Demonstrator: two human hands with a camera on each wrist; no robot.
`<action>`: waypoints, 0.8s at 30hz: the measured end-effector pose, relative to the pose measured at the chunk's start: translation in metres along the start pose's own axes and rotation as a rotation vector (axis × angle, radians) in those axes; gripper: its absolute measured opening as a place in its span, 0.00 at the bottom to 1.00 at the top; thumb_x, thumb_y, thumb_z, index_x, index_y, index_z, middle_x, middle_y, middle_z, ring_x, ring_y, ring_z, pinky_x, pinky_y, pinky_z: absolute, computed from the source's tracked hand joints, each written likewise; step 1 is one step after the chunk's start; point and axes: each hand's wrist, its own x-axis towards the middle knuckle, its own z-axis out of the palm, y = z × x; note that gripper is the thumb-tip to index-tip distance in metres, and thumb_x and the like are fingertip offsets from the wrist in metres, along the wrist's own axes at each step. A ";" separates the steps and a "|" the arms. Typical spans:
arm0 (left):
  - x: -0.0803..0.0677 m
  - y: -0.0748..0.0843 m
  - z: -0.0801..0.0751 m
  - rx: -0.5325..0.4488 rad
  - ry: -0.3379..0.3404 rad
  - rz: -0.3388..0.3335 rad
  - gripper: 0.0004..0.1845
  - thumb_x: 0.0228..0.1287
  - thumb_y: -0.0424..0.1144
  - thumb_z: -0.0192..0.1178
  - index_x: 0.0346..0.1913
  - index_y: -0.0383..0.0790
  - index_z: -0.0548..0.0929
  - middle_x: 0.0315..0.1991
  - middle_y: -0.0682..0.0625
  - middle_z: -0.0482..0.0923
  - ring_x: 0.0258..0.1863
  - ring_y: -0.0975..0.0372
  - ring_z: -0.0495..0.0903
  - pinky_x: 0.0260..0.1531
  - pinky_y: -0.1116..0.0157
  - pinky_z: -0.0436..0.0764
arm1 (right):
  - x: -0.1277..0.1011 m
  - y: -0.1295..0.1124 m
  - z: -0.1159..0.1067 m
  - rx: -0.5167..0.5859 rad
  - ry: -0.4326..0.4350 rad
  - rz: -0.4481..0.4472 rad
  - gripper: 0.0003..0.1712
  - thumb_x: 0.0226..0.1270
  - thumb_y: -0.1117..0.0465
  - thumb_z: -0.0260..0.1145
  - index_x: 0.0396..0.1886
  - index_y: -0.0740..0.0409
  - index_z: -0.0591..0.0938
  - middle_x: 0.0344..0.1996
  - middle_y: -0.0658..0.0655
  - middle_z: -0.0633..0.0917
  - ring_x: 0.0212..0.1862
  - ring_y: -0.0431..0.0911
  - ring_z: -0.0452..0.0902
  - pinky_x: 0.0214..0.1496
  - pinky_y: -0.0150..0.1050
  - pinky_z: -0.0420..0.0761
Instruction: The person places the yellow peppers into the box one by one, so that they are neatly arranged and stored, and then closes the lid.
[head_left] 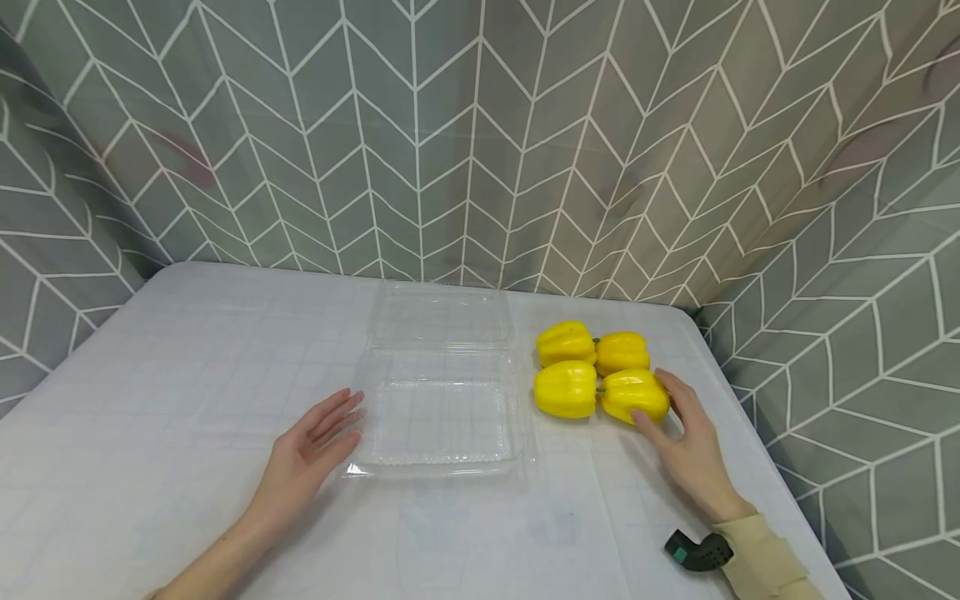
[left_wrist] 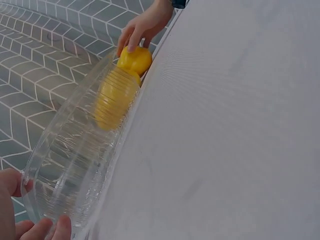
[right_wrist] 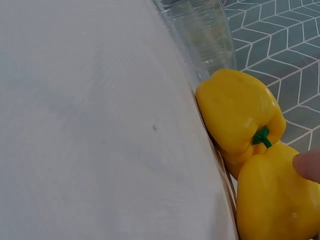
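Four yellow peppers [head_left: 565, 389] | right fingers [head_left: 680, 392] curved round one | left fingers [head_left: 327, 411] loosely extended at clear container [head_left: 438, 423]

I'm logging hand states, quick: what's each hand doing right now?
Left hand: open, at the clear container's left edge.
Right hand: holding the near right yellow pepper.

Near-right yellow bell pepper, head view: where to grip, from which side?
I'd grip the near-right yellow bell pepper by its rounded body, thumb on the near side, fingers round the right end, coming from the right. The near-left yellow bell pepper and far-right yellow bell pepper crowd its left and far sides; the right hand is at its right end.
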 end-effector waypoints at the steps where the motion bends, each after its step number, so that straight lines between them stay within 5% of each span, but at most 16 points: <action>1: 0.000 0.000 0.000 0.003 0.000 0.003 0.31 0.72 0.32 0.59 0.74 0.32 0.63 0.71 0.36 0.68 0.65 0.67 0.75 0.60 0.77 0.75 | 0.000 0.000 0.001 0.002 -0.006 0.001 0.41 0.68 0.56 0.70 0.76 0.56 0.63 0.72 0.60 0.66 0.72 0.54 0.61 0.65 0.10 0.54; 5: -0.001 0.000 0.000 0.007 0.007 0.020 0.31 0.72 0.31 0.59 0.74 0.32 0.63 0.70 0.36 0.69 0.64 0.67 0.76 0.60 0.77 0.76 | 0.000 -0.001 0.002 0.012 -0.030 0.009 0.43 0.69 0.56 0.70 0.78 0.56 0.60 0.75 0.59 0.63 0.73 0.58 0.60 0.77 0.29 0.61; 9: -0.001 0.001 0.000 0.000 0.013 0.043 0.31 0.71 0.29 0.59 0.74 0.31 0.63 0.70 0.36 0.69 0.64 0.67 0.76 0.59 0.76 0.77 | 0.000 -0.002 0.003 0.016 -0.034 0.009 0.43 0.68 0.56 0.70 0.78 0.56 0.60 0.75 0.60 0.63 0.73 0.60 0.60 0.73 0.53 0.65; 14: 0.000 0.001 0.001 -0.003 0.022 0.074 0.31 0.70 0.27 0.60 0.73 0.31 0.64 0.71 0.39 0.69 0.64 0.66 0.76 0.59 0.73 0.78 | 0.000 -0.002 0.003 0.021 0.000 -0.016 0.42 0.66 0.59 0.72 0.75 0.57 0.63 0.71 0.61 0.65 0.69 0.57 0.63 0.70 0.15 0.58; 17: 0.000 0.001 0.001 -0.002 0.029 0.090 0.31 0.69 0.25 0.60 0.73 0.31 0.65 0.71 0.44 0.70 0.64 0.66 0.76 0.59 0.72 0.79 | 0.000 -0.002 0.003 0.032 0.014 -0.015 0.41 0.64 0.61 0.73 0.74 0.59 0.65 0.69 0.62 0.66 0.68 0.56 0.63 0.65 0.10 0.56; 21: 0.000 0.001 0.002 0.012 0.044 0.098 0.30 0.68 0.25 0.60 0.72 0.32 0.67 0.69 0.53 0.72 0.63 0.66 0.77 0.58 0.72 0.80 | -0.001 -0.001 0.003 0.030 0.012 0.015 0.42 0.64 0.61 0.73 0.74 0.58 0.65 0.70 0.62 0.65 0.69 0.58 0.62 0.75 0.35 0.67; 24: -0.001 0.004 0.004 0.034 0.061 0.081 0.29 0.69 0.25 0.60 0.71 0.33 0.68 0.69 0.54 0.73 0.62 0.67 0.77 0.57 0.73 0.80 | -0.001 0.000 0.002 0.018 0.012 0.027 0.42 0.65 0.60 0.73 0.75 0.58 0.64 0.71 0.62 0.66 0.71 0.59 0.62 0.71 0.54 0.70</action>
